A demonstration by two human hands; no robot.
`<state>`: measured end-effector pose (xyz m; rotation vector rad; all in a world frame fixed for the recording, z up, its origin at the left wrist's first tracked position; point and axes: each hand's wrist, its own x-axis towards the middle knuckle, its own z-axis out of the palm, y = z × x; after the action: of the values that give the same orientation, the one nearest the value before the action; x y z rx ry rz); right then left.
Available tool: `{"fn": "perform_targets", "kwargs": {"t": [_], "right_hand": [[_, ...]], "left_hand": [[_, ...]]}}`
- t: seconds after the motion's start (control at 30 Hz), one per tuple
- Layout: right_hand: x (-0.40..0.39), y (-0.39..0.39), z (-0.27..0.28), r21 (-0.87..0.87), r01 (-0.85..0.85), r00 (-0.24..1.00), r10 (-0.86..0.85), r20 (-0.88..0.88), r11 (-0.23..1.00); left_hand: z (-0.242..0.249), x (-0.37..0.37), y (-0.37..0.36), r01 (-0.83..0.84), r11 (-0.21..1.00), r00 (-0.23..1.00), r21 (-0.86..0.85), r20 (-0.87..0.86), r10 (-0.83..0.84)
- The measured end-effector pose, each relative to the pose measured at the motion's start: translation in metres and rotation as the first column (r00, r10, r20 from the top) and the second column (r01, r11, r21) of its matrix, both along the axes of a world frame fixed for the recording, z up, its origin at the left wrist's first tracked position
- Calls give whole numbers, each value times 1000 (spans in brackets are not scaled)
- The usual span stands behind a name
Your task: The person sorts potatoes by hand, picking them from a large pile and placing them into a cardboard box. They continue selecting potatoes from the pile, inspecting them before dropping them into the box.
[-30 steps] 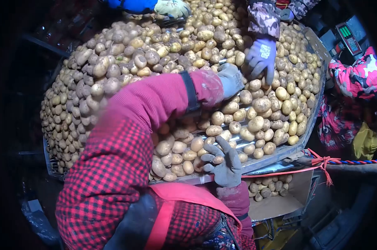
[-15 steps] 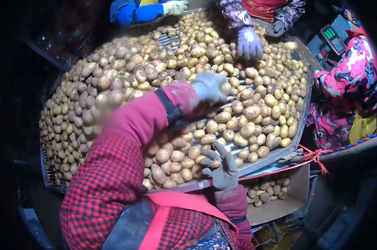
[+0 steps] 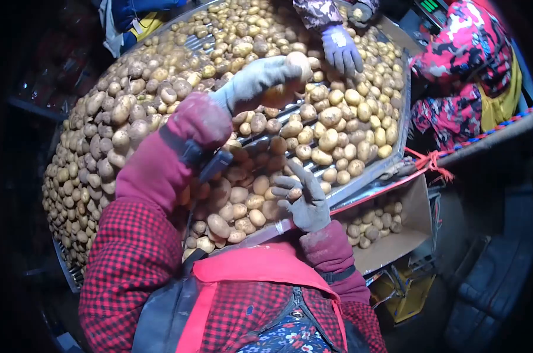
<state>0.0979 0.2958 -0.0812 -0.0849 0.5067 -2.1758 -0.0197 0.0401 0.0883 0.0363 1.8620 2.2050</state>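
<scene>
My left hand [image 3: 257, 82], in a pale grey work glove, reaches out over the potato heap. Its fingers are closed on a potato [image 3: 299, 66] at their tips, lifted above the others. My right hand [image 3: 311, 207], in a dirty grey glove, is at the near edge of the sorting table [image 3: 369, 179]. A small potato [image 3: 294, 193] is in its curled fingers, while one finger points up and away. Loose potatoes [image 3: 219, 225] lie on the metal bars to the left of this hand.
Across the table, a co-worker's purple-gloved hand [image 3: 341, 50] rests over potatoes. A person in a pink camouflage jacket [image 3: 466, 44] is at the right. Below the edge sits a cardboard box [image 3: 404, 238] holding potatoes. A red cord [image 3: 434, 160] is tied to a rail [image 3: 490, 135].
My left hand has come up off the heap and to the left with a potato. My right hand keeps its small potato. The camera view has shifted. The blue-sleeved co-worker's glove is out of sight.
</scene>
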Motion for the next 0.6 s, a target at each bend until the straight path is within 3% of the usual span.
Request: {"fn": "perform_targets", "kwargs": {"t": [0.03,0.1,0.13,0.17,0.2,0.23,0.27,0.33,0.4,0.43,0.47,0.5,0.53,0.57,0.6], "right_hand": [[2,1,13,89,29,999,-25,-41,996],[5,3,30,62,105,985,-96,-142,992],[4,4,38,42,127,982,-119,-150,991],[7,2,32,113,335,841,-243,-482,935],[15,1,27,117,535,591,-271,-760,837],[18,5,31,193,358,908,-292,-299,914],[24,9,38,150,461,752,-295,-589,874],[29,18,31,97,532,492,-214,-844,841],[45,31,0,178,676,453,-213,-866,715],[53,30,5,162,691,543,-358,-760,704],[61,28,16,149,709,609,-492,-622,690],[49,46,32,-55,411,912,-411,19,910],[50,51,34,30,414,908,-415,51,910],[55,59,38,43,408,910,-410,64,912],[61,67,40,57,402,911,-405,77,914]], "left_hand": [[0,7,3,29,982,997,-187,-63,-42],[0,30,18,28,860,968,-509,-202,-151],[12,41,26,125,678,958,-725,-90,-273],[9,51,34,82,501,900,-862,-152,-409],[4,62,42,-1,313,817,-950,-181,-547],[4,71,53,64,297,782,-953,-137,-608],[-11,78,56,1,284,709,-959,-200,-677],[-25,85,68,96,416,676,-904,-248,-694],[-7,96,85,241,405,781,-882,-72,-621],[-14,96,88,293,531,821,-795,-75,-566],[-12,96,93,458,786,886,-415,143,-441],[-17,95,96,402,840,915,-366,129,-382],[-22,95,99,339,887,941,-315,119,-317],[-27,97,107,289,952,952,-100,134,-275],[-32,97,117,84,992,923,98,367,-114]]}}
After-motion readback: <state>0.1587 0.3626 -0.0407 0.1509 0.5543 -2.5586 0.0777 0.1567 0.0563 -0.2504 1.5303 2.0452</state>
